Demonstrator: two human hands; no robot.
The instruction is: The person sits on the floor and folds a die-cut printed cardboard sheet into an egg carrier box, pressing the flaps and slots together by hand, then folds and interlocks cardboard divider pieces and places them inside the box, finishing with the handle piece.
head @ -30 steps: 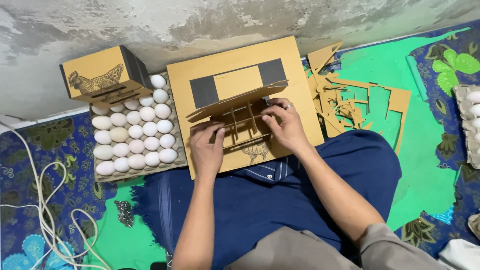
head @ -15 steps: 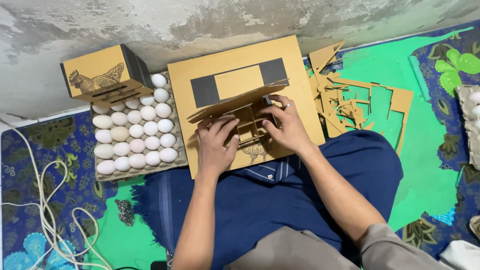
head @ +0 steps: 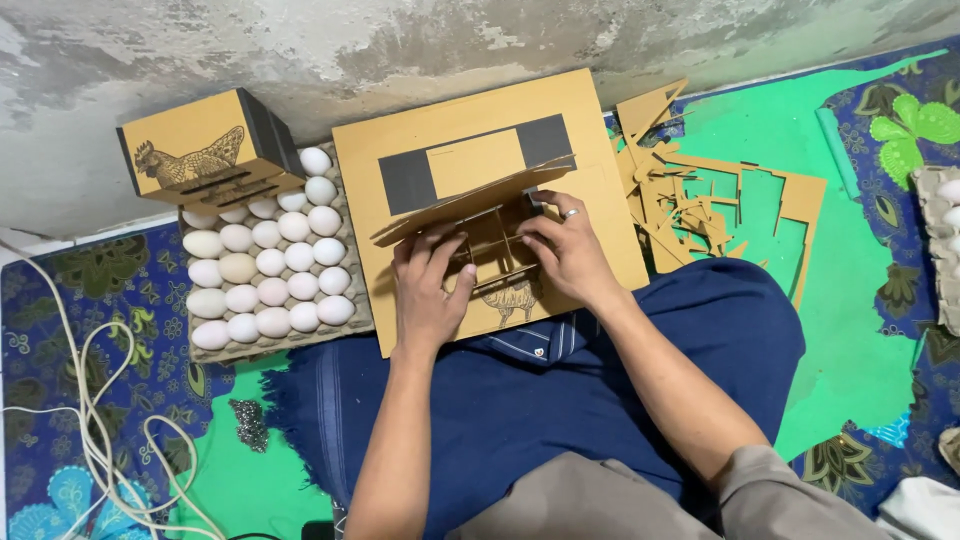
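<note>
On the flat brown cardboard sheet (head: pixel 600 200) with grey label blocks, left hand (head: pixel 430 290) and right hand (head: pixel 565 250) grasp a half-folded brown cardboard box (head: pixel 490 225); left of it, an egg tray (head: pixel 268 265).

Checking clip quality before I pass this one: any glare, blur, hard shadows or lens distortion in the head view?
Head view: light is even and soft, no glare; the left hand, right hand and the cardboard box they fold are sharp, casting only faint shadows; eggs in the tray stay crisp; the wall line bows slightly, hinting at mild wide-angle distortion at the edges.
</note>
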